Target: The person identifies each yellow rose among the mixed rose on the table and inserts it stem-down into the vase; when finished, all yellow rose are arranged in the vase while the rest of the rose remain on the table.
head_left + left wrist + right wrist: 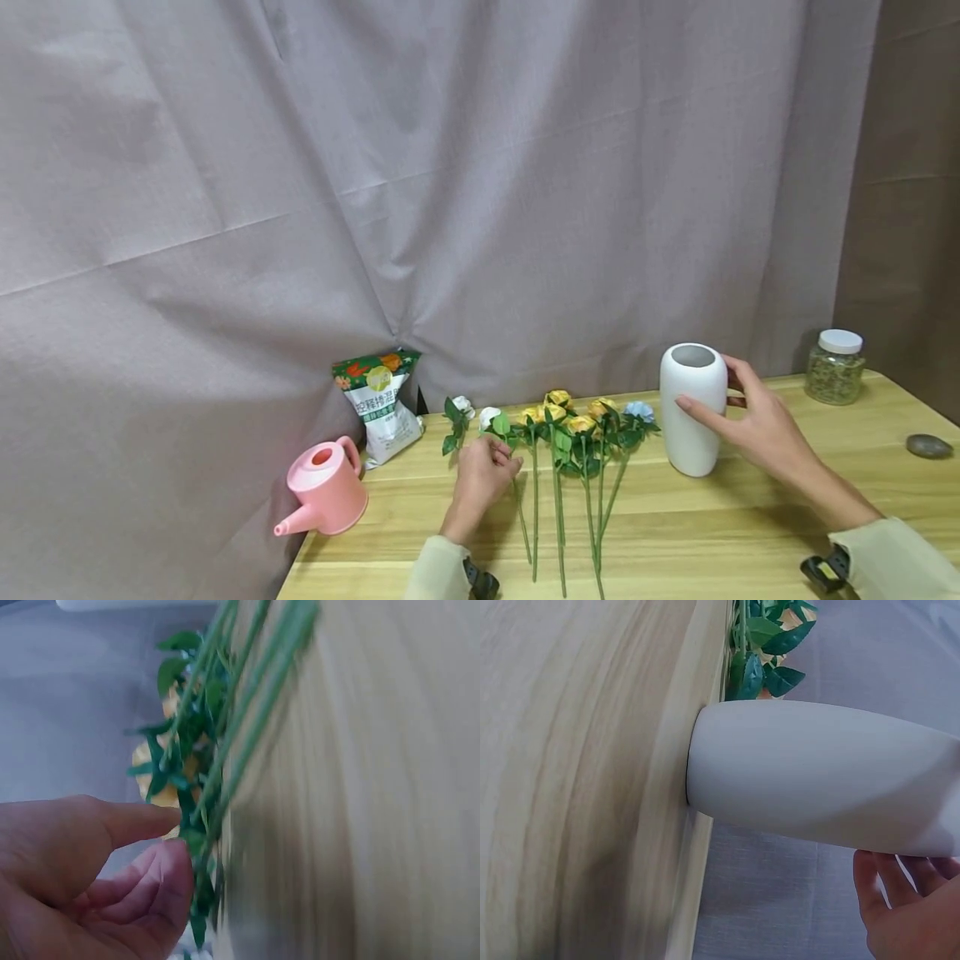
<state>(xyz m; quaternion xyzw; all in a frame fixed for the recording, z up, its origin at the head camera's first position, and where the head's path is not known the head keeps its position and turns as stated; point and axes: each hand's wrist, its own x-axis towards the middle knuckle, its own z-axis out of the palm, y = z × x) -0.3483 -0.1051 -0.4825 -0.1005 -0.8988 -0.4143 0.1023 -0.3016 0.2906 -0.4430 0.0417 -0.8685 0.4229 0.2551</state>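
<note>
In the head view, a row of artificial flowers lies on the wooden table: white ones [490,416], yellow ones [553,411] and a blue one [640,410], with green leaves and long stems. My left hand [486,477] is at the stem below a white flower. The left wrist view has its thumb and bent fingers [174,881] beside the leaves [196,844], a small gap between their tips. My right hand [765,421] holds the upright white vase [692,425], thumb in front and fingers on the far right side. The vase [810,776] stands on the table in the right wrist view.
At the left are a pink watering can [330,492] and a printed bag [382,412]. A lidded jar of dried greenery [835,375] and a dark stone [928,446] lie to the right. A grey curtain [480,208] hangs behind the table [675,542].
</note>
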